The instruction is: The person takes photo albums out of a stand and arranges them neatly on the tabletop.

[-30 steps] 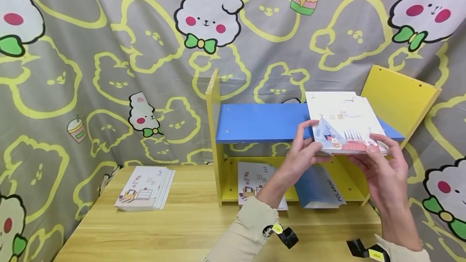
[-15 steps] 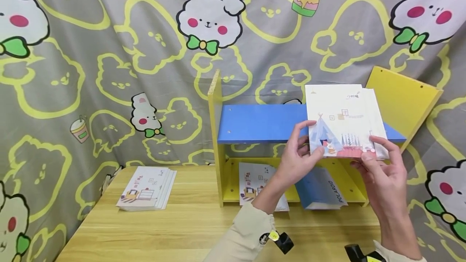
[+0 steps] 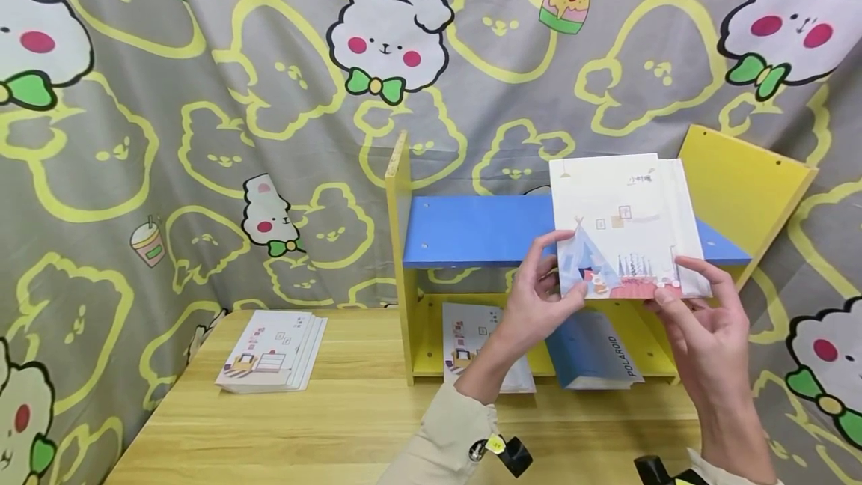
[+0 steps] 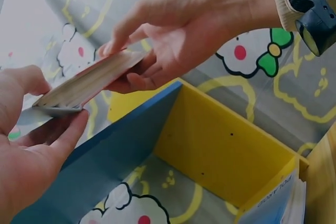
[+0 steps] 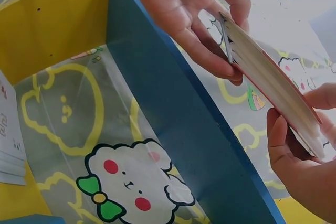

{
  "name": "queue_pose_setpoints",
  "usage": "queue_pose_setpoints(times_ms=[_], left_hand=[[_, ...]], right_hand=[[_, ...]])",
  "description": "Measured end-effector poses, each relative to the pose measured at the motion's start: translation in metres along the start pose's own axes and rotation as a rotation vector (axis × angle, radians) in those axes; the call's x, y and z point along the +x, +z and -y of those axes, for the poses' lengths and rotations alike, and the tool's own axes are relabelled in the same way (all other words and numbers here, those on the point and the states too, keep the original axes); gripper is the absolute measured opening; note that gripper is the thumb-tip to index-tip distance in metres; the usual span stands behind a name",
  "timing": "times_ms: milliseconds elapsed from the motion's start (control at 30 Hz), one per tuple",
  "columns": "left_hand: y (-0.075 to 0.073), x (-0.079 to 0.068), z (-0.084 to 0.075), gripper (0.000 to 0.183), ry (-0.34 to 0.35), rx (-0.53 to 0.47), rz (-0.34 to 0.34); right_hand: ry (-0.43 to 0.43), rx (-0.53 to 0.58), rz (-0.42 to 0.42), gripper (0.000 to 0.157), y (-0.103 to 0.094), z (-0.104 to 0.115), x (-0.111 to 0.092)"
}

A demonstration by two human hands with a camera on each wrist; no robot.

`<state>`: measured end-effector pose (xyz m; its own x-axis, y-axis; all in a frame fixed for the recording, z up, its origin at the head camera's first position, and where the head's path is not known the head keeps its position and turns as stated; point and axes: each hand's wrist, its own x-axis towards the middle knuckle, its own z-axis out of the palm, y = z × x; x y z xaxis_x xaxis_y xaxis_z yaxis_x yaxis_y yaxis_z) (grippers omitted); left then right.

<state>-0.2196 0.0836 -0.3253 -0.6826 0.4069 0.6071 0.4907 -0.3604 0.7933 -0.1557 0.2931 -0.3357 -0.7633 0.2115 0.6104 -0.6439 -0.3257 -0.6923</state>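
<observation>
In the head view, a small stack of white picture books (image 3: 606, 185), with a blue tent drawn on the top cover, is held up in front of the blue shelf board. My left hand (image 3: 535, 305) grips its left edge, thumb on the cover and fingers behind. The lower right corner is pinched by my right hand (image 3: 707, 324). In the right wrist view the page edges of the stack (image 5: 268, 77) show between both hands, above the blue board (image 5: 173, 103). The books lie slightly fanned to the right.
A yellow shelf unit (image 3: 397, 260) with a blue upper board stands on the wooden table (image 3: 337, 432). Its lower level holds white books (image 3: 465, 320) and a blue POLAROID book (image 3: 586, 350). Another white stack (image 3: 266, 350) lies at the left. A patterned curtain (image 3: 498, 118) hangs behind.
The held stack has tilted up so its cover faces the camera more, then shifted a little left. Both hands moved with it and kept their grip.
</observation>
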Motion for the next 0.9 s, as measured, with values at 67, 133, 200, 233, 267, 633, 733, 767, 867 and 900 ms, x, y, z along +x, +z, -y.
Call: queue_pose_setpoints(times_ms=[67,133,200,233,267,633,733,767,867,900], left_hand=[[-0.001,-0.002,0.000,0.063,-0.004,0.003,-0.003],[-0.002,-0.003,-0.001,0.064,-0.009,0.003,-0.004],[-0.003,-0.005,-0.001,0.065,-0.008,0.000,-0.005],[-0.004,-0.005,-0.002,0.065,-0.006,0.000,0.000],[-0.004,-0.006,-0.002,0.065,-0.003,0.000,0.003],[-0.013,-0.015,0.002,0.068,0.031,0.029,-0.014],[-0.015,-0.017,0.004,0.068,0.038,0.038,-0.017],[-0.016,-0.018,0.004,0.067,0.040,0.041,-0.019],[-0.018,-0.020,0.004,0.066,0.052,0.044,-0.025],[-0.018,-0.021,0.004,0.066,0.054,0.043,-0.027]], right_hand=[[-0.012,0.029,0.009,0.052,0.000,-0.001,0.000],[-0.024,0.057,0.020,0.049,-0.001,-0.002,0.000],[-0.033,0.068,0.026,0.048,-0.002,-0.002,0.000],[-0.036,0.064,0.023,0.048,-0.002,-0.002,0.000],[-0.035,0.060,0.019,0.047,-0.003,-0.003,-0.001],[-0.012,0.089,0.009,0.049,0.001,-0.007,-0.005],[-0.015,0.089,-0.005,0.049,0.002,-0.009,-0.006],[-0.015,0.089,-0.009,0.049,0.003,-0.009,-0.007],[-0.011,0.040,-0.027,0.049,0.006,-0.010,-0.009],[-0.009,0.021,-0.033,0.049,0.007,-0.010,-0.009]])
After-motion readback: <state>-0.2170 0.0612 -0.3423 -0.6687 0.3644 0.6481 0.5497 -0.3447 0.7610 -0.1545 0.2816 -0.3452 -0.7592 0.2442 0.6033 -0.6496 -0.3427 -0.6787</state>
